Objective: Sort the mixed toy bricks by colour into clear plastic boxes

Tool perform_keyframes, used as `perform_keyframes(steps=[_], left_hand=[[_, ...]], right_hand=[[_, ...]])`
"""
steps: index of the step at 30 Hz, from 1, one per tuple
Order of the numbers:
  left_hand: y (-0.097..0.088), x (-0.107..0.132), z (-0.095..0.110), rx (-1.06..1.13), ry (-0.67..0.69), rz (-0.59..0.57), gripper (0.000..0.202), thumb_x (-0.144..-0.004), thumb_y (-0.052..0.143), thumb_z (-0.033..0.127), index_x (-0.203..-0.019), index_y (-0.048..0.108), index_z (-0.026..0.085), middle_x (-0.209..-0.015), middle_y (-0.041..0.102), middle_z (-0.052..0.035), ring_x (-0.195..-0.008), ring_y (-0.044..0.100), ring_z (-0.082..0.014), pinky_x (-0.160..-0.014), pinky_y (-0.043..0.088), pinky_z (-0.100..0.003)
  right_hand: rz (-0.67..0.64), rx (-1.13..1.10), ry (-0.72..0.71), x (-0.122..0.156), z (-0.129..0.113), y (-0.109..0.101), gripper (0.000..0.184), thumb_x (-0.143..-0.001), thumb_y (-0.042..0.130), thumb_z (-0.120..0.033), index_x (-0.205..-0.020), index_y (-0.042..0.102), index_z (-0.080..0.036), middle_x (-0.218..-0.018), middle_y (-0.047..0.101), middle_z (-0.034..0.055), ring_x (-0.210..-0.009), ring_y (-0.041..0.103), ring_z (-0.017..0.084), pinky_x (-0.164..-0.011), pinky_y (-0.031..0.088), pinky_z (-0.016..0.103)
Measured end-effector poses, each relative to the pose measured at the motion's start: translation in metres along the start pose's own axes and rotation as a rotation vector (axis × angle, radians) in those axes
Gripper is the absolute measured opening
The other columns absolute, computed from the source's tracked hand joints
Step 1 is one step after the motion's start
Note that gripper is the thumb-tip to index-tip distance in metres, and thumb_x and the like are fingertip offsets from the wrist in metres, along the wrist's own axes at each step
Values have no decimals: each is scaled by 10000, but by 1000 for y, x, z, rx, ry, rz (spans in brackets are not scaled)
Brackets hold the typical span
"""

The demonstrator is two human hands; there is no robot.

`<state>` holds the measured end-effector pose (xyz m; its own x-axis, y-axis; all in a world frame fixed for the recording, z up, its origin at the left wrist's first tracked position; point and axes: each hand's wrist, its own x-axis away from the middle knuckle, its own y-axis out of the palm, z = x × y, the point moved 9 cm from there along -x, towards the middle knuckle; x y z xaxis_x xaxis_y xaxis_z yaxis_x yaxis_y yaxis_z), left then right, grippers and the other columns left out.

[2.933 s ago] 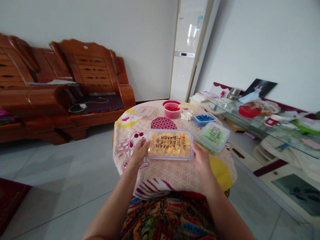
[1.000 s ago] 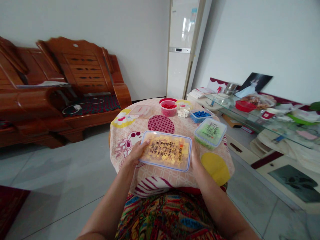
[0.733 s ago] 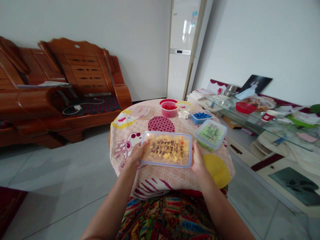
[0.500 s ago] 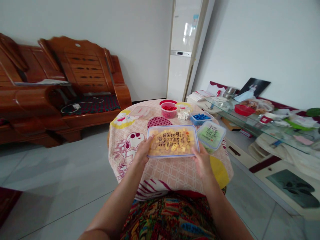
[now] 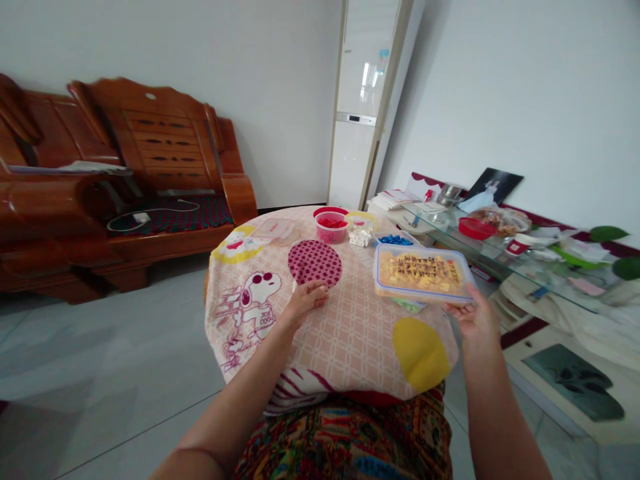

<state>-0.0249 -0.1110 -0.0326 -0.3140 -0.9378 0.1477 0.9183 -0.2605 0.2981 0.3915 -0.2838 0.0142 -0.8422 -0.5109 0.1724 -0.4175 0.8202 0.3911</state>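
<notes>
1) Right hand [image 5: 473,315] is clamping the right end of the lidded box of yellow pieces [image 5: 423,275]
2) That box is tilting slightly over the right side of the round table [image 5: 350,327], mostly hiding a green-filled box [image 5: 410,305]; cannot tell whether the two are touching
3) Left hand [image 5: 307,301], fingers loosely curled, is staying apart from the box, near the table's middle; contact with the table unclear
4) Pink tub [image 5: 331,233] of red pieces is standing at the table's far side
</notes>
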Motion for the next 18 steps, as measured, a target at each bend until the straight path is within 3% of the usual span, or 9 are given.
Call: perform_keyframes(steps=[9,14,18], left_hand=[[-6,-3,-11,53,4,-23,311,-719,842,277,-948,716,109,-907,739,-82,-751,692,-126,-755,556,-259],[-5,-4,-10,17,9,-23,297,-718,843,275,-930,717,110,-892,732,-77,-759,691,-132,-758,557,-270],[-1,-7,-8,-28,-4,-35,270,-734,829,261,-939,723,122,-867,724,-67,-750,684,-131,-745,561,-274]], right_hand=[[124,2,31,-42,6,-10,229,-775,688,-251,-990,626,-205,-1032,735,58,-769,712,179,-552,625,281],[122,22,76,-46,15,-7,247,-810,680,-299,-1036,622,-217,-1085,730,65,-818,723,190,-580,641,302],[47,8,85,-40,18,-3,230,-864,658,-381,-1026,614,-223,-1041,727,61,-847,724,199,-611,653,323]])
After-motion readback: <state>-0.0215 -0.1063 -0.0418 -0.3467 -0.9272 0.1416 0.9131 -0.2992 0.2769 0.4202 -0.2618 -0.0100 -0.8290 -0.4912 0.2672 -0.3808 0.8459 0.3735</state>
